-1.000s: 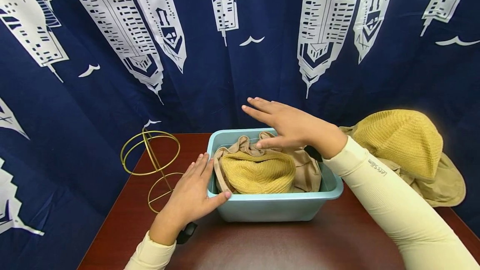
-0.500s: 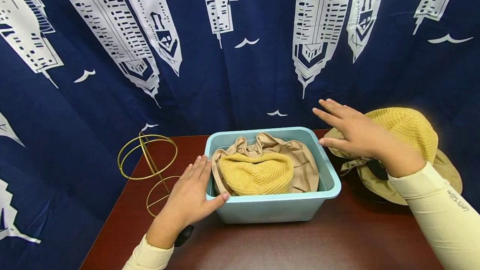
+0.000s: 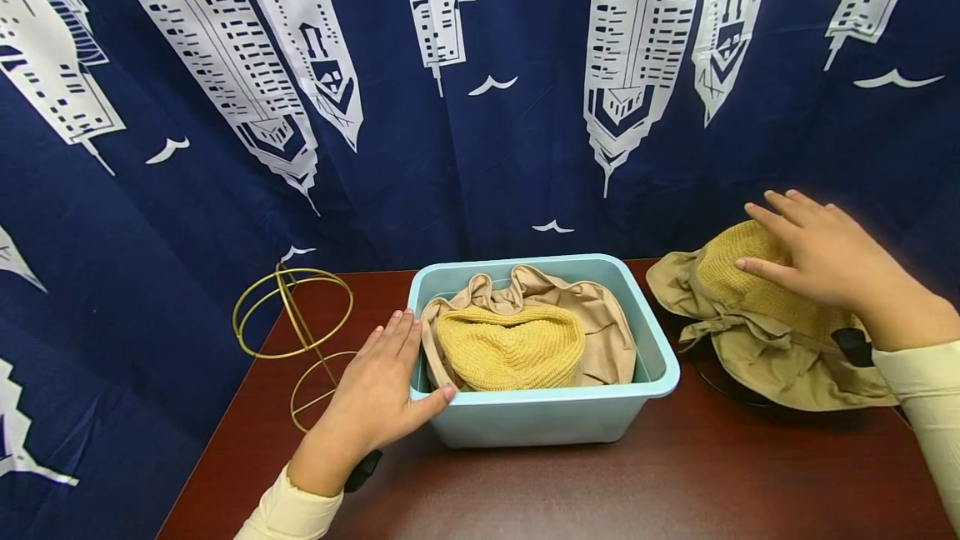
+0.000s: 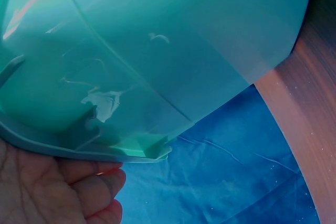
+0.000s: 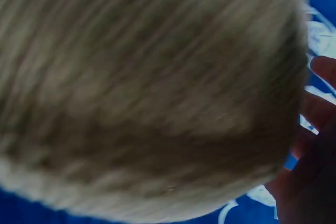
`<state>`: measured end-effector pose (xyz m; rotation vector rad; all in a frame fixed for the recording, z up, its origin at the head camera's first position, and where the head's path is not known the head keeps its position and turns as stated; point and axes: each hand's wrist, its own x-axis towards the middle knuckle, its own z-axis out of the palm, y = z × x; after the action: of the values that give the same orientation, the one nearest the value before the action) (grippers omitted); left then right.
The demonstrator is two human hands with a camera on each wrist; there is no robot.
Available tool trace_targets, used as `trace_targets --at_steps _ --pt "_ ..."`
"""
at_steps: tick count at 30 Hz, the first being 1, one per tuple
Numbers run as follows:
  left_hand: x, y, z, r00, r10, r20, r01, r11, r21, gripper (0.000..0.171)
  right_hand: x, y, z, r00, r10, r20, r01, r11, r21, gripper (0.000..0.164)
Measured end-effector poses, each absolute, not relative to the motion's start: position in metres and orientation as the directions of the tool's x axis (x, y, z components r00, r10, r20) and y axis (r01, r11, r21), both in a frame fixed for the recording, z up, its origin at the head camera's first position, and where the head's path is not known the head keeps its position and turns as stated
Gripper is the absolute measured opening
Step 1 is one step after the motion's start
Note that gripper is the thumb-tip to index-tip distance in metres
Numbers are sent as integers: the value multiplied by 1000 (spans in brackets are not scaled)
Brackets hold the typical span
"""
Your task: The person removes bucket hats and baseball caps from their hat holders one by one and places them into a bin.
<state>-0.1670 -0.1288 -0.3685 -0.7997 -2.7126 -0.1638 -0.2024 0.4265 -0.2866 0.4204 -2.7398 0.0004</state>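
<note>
My left hand [image 3: 375,386] rests with straight fingers on the left rim of a light blue plastic bin [image 3: 536,423]. In the left wrist view the palm and fingers lie under the bin's rim [image 4: 105,157]. Inside the bin are a yellow knit hat [image 3: 517,352] and a tan cloth hat [image 3: 603,323]. My right hand [image 3: 832,261], fingers extended, is over another yellow knit hat [image 3: 738,269], which sits on a tan brimmed hat [image 3: 810,365] with a tied bow. That knit hat [image 5: 147,77] fills most of the right wrist view; contact cannot be told.
A gold wire stand [image 3: 303,350] is left of the bin on the dark red table [image 3: 525,490]. Part of a dark wire ring [image 3: 723,386] shows under the tan brimmed hat. A navy curtain with white building prints [image 3: 450,190] hangs behind the table.
My right hand has moved right, from above the bin to over the yellow knit hat on the right. My left hand has stayed on the bin's rim.
</note>
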Motion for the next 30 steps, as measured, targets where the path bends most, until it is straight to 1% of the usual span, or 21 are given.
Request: trace_targets --at_steps 3,6,11,17,23,30 --pt "-167 -129 -367 -798 508 325 542 840 20 97 -207 437 -291 -907 -244 343 -240 969 54 79" --pt "-168 -129 -367 -797 509 325 544 839 23 97 -209 442 -295 -911 -225 345 -223 974 47 80" --pt "-167 -129 -367 -797 504 332 542 840 29 97 -210 441 -298 -890 -237 389 -239 970 46 75" --pt "-167 -129 -367 -796 503 337 545 838 37 97 -210 439 -300 -893 -208 400 -211 977 37 66" --pt "-168 -129 -369 -797 502 337 547 836 50 97 -211 441 -302 -888 -197 416 -200 979 37 62" --pt "-167 -129 -370 -798 498 340 546 836 57 97 -212 445 -303 -872 -207 443 -233 973 -3 58"
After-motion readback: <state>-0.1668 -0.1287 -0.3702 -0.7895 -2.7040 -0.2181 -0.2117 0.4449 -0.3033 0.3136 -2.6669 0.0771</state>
